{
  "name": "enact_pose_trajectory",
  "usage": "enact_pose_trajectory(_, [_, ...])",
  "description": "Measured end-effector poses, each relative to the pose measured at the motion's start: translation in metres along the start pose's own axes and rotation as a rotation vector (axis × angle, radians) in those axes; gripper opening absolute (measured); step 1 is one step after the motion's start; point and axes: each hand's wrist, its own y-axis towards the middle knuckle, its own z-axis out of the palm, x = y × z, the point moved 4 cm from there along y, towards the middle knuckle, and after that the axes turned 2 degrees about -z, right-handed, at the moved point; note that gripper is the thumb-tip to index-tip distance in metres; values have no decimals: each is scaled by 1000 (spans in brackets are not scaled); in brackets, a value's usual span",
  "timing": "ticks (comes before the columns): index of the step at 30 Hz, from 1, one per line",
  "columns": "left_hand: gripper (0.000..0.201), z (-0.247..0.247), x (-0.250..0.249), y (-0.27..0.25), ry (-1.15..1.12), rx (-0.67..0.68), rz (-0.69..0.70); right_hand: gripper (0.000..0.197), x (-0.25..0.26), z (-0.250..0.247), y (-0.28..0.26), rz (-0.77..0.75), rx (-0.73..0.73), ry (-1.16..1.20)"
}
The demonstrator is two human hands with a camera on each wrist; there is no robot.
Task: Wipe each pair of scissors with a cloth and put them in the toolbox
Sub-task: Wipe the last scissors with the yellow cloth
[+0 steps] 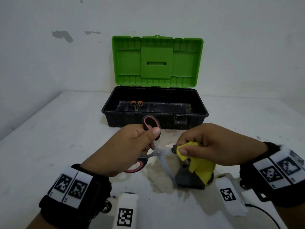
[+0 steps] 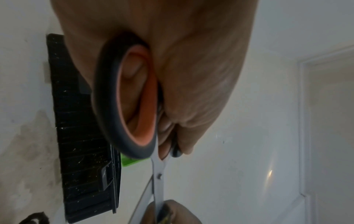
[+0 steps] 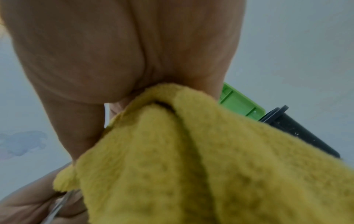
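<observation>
Black-and-pink-handled scissors [image 1: 157, 153] are held over the table in front of the toolbox [image 1: 189, 120], blades spread apart. My left hand [image 1: 145, 142] grips the handles, thumb on the upper loop. My right hand [image 1: 182, 148] pinches a yellow cloth [image 1: 201, 166] around the tip of the upper blade; the other blade points down and toward me. In the left wrist view, the handle loop [image 2: 107, 106] and blades [image 2: 159, 181] run down to the right hand. The cloth [image 3: 191, 166] fills the right wrist view. Small orange-handled scissors [image 1: 136, 104] lie inside the toolbox at left.
The black toolbox stands open at the back centre, its green lid [image 1: 156, 63] upright against the wall. A dark object [image 1: 188, 180] lies under the hanging cloth, partly hidden. Two white tagged blocks [image 1: 126, 210] [image 1: 229, 195] and a cable [image 1: 267, 215] lie near the table's front edge.
</observation>
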Motion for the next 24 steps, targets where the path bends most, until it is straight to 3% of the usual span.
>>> enact_pose_trajectory(8, [46,-1,-4,-3,-21,-8,25,12,-15,-20,-23,70,-59,-9])
enact_pose_trajectory(12, [49,-28,10,1,-298,-291,-156,16,-41,-42,-41,221,-135,-119])
enact_pose_trajectory(14, [44,-37,19,5,-418,-396,-182,18,-54,-40,-43,304,-70,-219])
enact_pose_trajectory(19, [25,-27,26,15,-646,-484,-168,14,-75,-11,-38,438,155,-431])
enact_pose_trajectory(21, [24,-19,26,19,-734,-516,-182,19,-70,-11,-36,445,116,-464])
enact_pose_trajectory(24, [23,-8,24,24,-835,-559,-214,24,-45,-17,-28,366,-103,-450])
